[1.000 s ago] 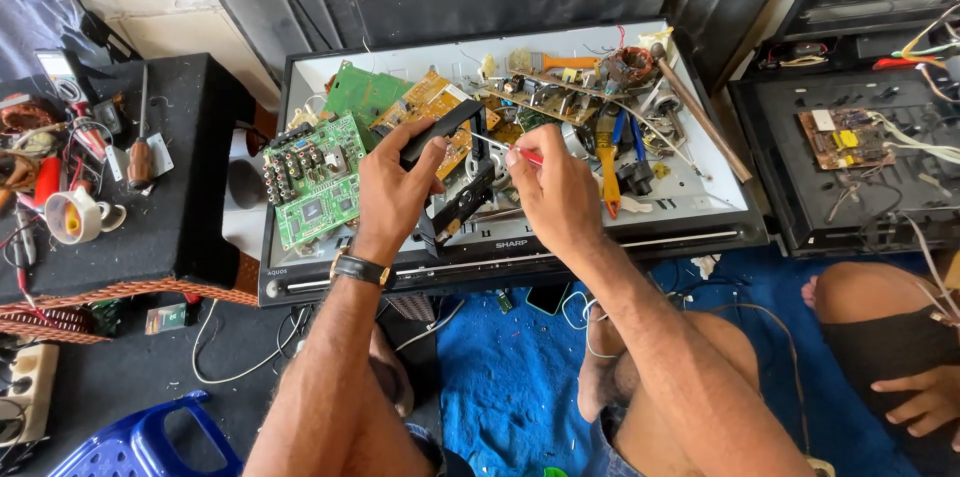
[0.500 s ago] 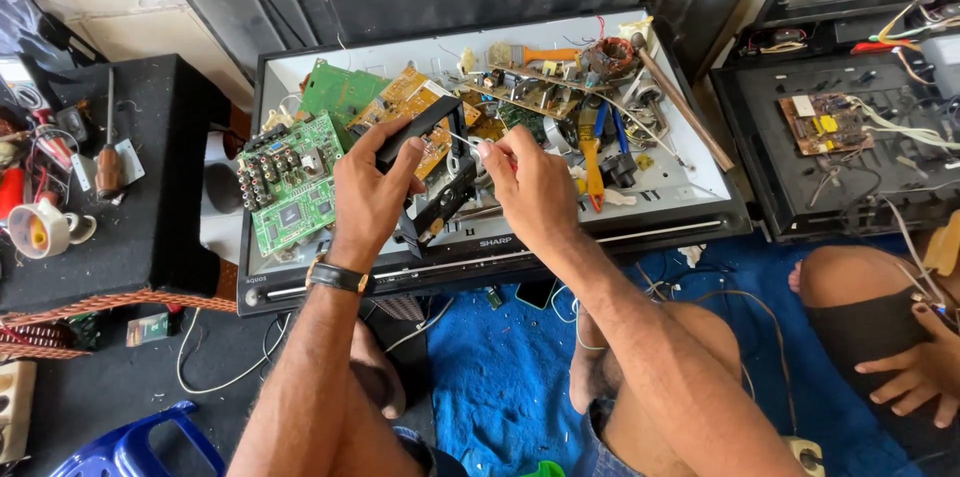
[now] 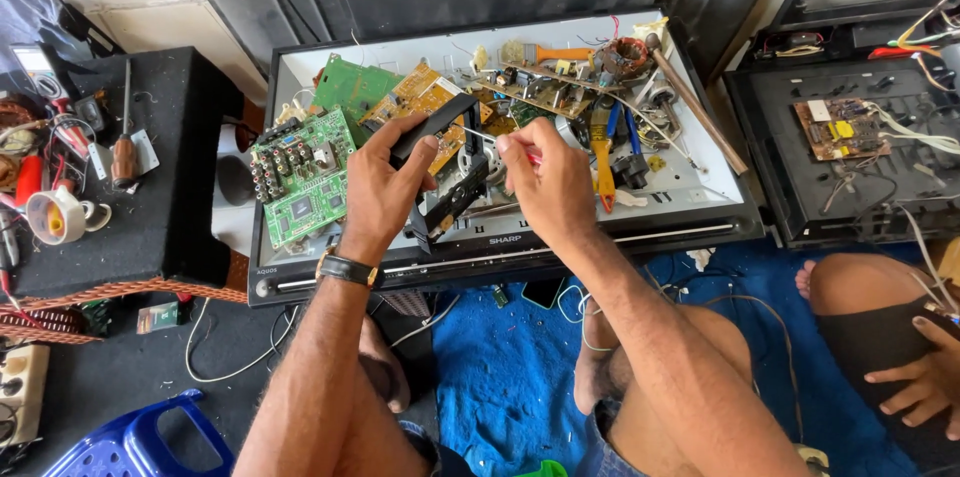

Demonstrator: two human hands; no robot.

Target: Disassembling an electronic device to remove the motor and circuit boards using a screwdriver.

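Left hand [image 3: 378,185] clamps the black bracket [image 3: 440,172], right hand [image 3: 545,182] at three o'clock pinches a screwdriver [image 3: 495,140] into it, bracket not yet apart.

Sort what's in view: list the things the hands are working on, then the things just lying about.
In hand: left hand grips black plastic frame; right hand holds thin screwdriver.

Lying about: green circuit board, yellow-handled tool, copper coil, white cup, blue stool.

- Black bracket [image 3: 440,162] in the hands: matt plastic.
- Green circuit board [image 3: 300,177] at nine o'clock: glossy, with metal sockets.
- White tray [image 3: 700,199]: smooth, painted metal.
- Blue cloth [image 3: 500,377] at six o'clock: soft, rough-woven.
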